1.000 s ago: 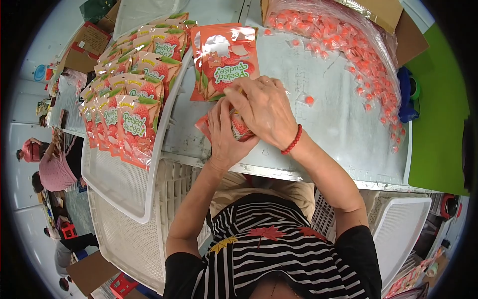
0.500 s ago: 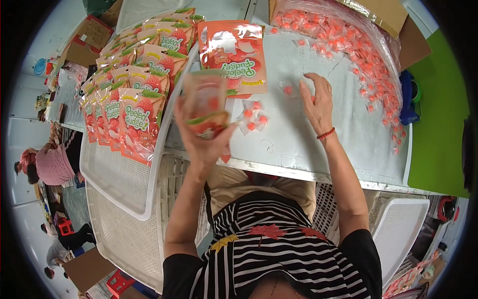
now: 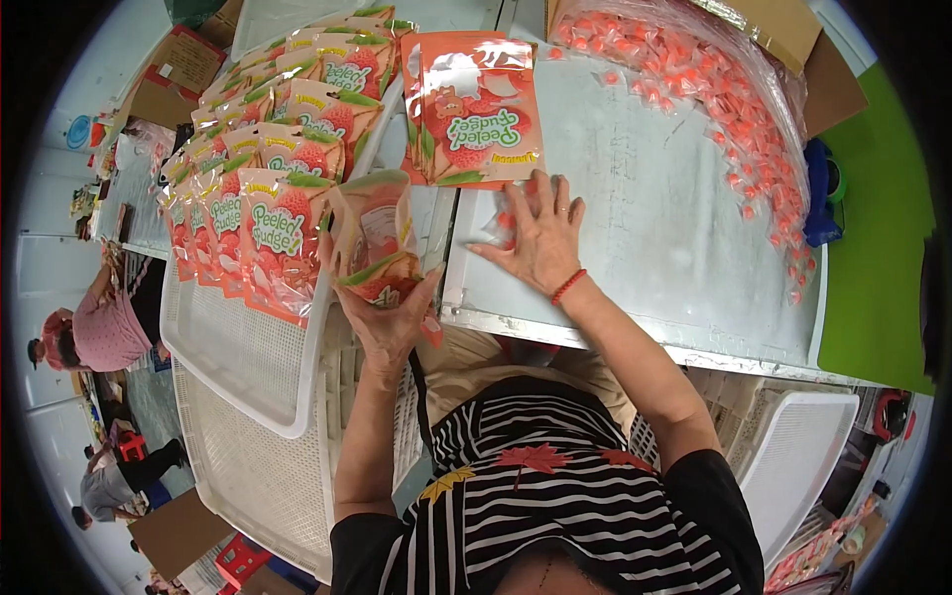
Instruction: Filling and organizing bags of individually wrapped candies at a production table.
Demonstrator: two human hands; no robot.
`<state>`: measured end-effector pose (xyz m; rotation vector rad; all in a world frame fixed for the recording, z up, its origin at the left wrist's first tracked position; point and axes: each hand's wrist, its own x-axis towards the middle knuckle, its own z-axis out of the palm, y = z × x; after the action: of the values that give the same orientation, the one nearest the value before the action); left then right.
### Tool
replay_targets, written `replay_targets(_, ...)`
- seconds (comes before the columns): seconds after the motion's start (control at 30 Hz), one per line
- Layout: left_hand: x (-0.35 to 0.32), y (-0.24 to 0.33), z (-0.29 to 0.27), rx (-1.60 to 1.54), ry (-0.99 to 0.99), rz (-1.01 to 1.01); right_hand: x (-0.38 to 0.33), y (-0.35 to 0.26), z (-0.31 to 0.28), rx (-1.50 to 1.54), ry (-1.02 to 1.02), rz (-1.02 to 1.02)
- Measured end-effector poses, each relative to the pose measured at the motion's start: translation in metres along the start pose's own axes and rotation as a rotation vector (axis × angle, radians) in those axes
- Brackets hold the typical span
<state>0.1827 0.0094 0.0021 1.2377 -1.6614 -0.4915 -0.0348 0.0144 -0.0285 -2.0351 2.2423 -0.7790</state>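
My left hand [image 3: 385, 325] is wrapped round the lower part of an open-topped candy pouch [image 3: 373, 220], held upright at the table's near edge. My right hand [image 3: 543, 244] lies flat on the table [image 3: 635, 268] with its fingers spread. Beneath and beside those fingers are a few clear-wrapped red candies [image 3: 503, 220], partly hidden by the hand. Just beyond the fingertips lies a stack of flat red pouches [image 3: 478, 114]. To the left of the held pouch, rows of filled pouches [image 3: 281, 233] overlap in a white tray [image 3: 294, 424].
A heap of wrapped red candies [image 3: 689, 84] spreads from a plastic-lined cardboard box [image 3: 835, 89] at the far right. Near a green surface [image 3: 868, 238] stands a blue tape dispenser [image 3: 821, 213]. White crates [image 3: 253, 476] stand below left. Co-workers [image 3: 109, 322] are off to the left.
My right hand has moved left and down onto the loose candies, its fingers spreading over them. My left hand has drawn the pouch slightly left and nearer.
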Motion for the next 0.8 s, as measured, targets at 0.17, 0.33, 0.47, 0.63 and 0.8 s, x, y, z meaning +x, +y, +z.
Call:
replay_targets(0.17, 0.002, 0.011, 0.007, 0.019, -0.031, 0.041, 0.001, 0.01, 0.023, -0.073, 0.092, -0.007)
replay_targets(0.33, -0.002, 0.01, 0.006, 0.025, -0.027, 0.077, -0.009, 0.014, 0.007, 0.028, 0.085, -0.097)
replay_targets(0.47, 0.002, 0.019, 0.013, -0.005, -0.036, 0.071, -0.01, 0.001, 0.005, -0.023, 0.111, -0.142)
replay_targets(0.63, 0.006, 0.025, 0.015, 0.142, -0.043, 0.188, 0.008, 0.008, 0.018, 0.007, 0.085, -0.183)
replay_targets(0.8, 0.001, 0.019, 0.015, 0.046, -0.028, 0.144, -0.002, 0.016, 0.015, 0.083, 0.132, -0.218)
